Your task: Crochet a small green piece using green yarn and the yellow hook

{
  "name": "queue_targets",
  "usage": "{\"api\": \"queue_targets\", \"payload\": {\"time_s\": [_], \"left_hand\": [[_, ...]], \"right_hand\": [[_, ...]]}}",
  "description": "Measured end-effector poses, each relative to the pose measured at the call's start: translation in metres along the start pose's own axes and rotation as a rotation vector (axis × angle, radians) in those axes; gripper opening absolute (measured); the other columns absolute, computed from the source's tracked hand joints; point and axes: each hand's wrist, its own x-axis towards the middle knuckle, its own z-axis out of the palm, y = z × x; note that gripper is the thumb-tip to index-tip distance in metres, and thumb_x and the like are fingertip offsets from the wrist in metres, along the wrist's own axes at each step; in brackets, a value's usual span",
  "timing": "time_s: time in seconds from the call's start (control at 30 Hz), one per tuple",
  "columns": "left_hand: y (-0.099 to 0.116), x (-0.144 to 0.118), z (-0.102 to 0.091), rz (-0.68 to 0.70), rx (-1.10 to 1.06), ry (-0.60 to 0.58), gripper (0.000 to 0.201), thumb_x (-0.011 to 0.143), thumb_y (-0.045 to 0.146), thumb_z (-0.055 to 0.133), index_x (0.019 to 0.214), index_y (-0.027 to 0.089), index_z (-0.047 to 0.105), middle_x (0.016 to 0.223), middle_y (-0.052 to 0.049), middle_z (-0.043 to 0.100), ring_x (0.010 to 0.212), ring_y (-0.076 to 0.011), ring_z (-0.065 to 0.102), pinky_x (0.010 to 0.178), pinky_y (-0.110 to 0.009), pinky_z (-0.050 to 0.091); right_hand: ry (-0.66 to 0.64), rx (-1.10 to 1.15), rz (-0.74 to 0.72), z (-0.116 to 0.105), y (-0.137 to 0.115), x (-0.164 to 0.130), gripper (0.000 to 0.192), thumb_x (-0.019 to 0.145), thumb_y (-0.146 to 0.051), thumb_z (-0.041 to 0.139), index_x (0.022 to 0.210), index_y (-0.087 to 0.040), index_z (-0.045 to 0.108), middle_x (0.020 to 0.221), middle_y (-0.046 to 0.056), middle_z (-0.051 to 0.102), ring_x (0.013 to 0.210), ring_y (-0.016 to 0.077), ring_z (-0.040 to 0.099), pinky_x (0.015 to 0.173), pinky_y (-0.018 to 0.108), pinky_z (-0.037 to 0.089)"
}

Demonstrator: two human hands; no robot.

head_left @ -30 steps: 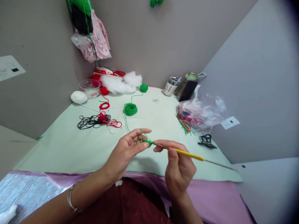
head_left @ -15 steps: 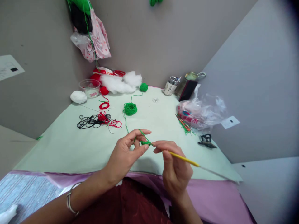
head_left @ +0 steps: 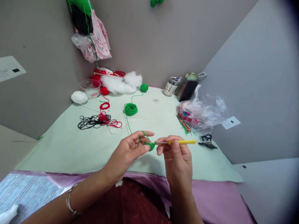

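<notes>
Between thumb and fingers, my left hand (head_left: 129, 149) pinches a small green crochet piece (head_left: 151, 146), and green yarn loops over its raised index finger. My right hand (head_left: 177, 155) grips a crochet hook (head_left: 183, 142) by its yellow handle. The hook's thin metal shaft points left, its tip at the edge of the green piece. From my left hand the strand runs back to a wound green yarn bundle (head_left: 130, 109) on the table. Behind that sits a smaller green ball (head_left: 144, 87).
Tangled black cord (head_left: 90, 122) and red yarn (head_left: 104, 106) lie left. White stuffing (head_left: 119, 83), a clear tub (head_left: 90, 90) and a white yarn ball (head_left: 79, 97) stand at the back left. Rightward are a tin of pens (head_left: 170, 87), a phone (head_left: 188, 91), a plastic bag (head_left: 199, 113) and black scissors (head_left: 207, 142).
The crochet hook has swung from slanting down rightward to nearly level. My right hand has turned with it, and more of the green piece shows beyond my left thumb.
</notes>
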Motion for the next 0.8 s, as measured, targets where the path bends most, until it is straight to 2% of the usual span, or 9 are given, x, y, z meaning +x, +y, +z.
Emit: {"api": "queue_targets", "payload": {"time_s": [0.2, 0.37, 0.53, 0.7, 0.8], "left_hand": [[0.001, -0.002, 0.0, 0.008, -0.021, 0.004, 0.038, 0.083, 0.031, 0.085, 0.12, 0.027, 0.079, 0.095, -0.001, 0.068, 0.093, -0.0186, 0.061, 0.088, -0.031, 0.044], [-0.002, -0.001, -0.002, 0.024, -0.014, -0.002, 0.037, 0.082, 0.03, 0.086, 0.119, 0.027, 0.079, 0.093, -0.001, 0.067, 0.093, -0.0182, 0.06, 0.089, -0.03, 0.045], [-0.005, -0.001, -0.004, 0.071, 0.102, 0.023, 0.034, 0.087, 0.028, 0.08, 0.121, 0.028, 0.078, 0.093, 0.0, 0.065, 0.089, -0.0175, 0.058, 0.084, -0.03, 0.044], [-0.004, -0.004, 0.001, 0.199, 0.328, 0.127, 0.034, 0.088, 0.022, 0.074, 0.121, 0.026, 0.077, 0.089, 0.001, 0.06, 0.071, -0.0136, 0.049, 0.076, -0.029, 0.044], [-0.005, -0.005, 0.006, 0.24, 0.332, 0.166, 0.035, 0.084, 0.019, 0.076, 0.119, 0.024, 0.077, 0.088, 0.002, 0.059, 0.066, -0.0116, 0.045, 0.07, -0.027, 0.043]], "right_hand": [[-0.046, -0.035, 0.004, -0.001, 0.002, -0.004, 0.02, 0.105, -0.033, 0.061, 0.097, -0.024, 0.078, 0.094, 0.003, 0.082, 0.067, 0.0112, 0.067, 0.066, 0.025, 0.055], [-0.011, -0.033, -0.032, 0.0, 0.003, -0.004, 0.022, 0.106, -0.031, 0.059, 0.096, -0.024, 0.077, 0.091, 0.001, 0.08, 0.064, 0.0099, 0.065, 0.066, 0.024, 0.054], [-0.054, -0.158, -0.097, -0.002, 0.0, -0.007, 0.024, 0.108, -0.028, 0.054, 0.098, -0.024, 0.075, 0.091, 0.002, 0.078, 0.067, 0.0119, 0.066, 0.066, 0.027, 0.056], [-0.144, -0.532, -0.358, -0.002, -0.003, -0.014, 0.025, 0.106, -0.013, 0.052, 0.109, -0.026, 0.073, 0.095, 0.004, 0.076, 0.083, 0.0162, 0.07, 0.075, 0.031, 0.059], [-0.225, -0.753, -0.592, -0.004, 0.007, -0.018, 0.031, 0.102, -0.009, 0.056, 0.122, -0.026, 0.071, 0.103, 0.008, 0.077, 0.094, 0.0207, 0.073, 0.078, 0.035, 0.061]]}}
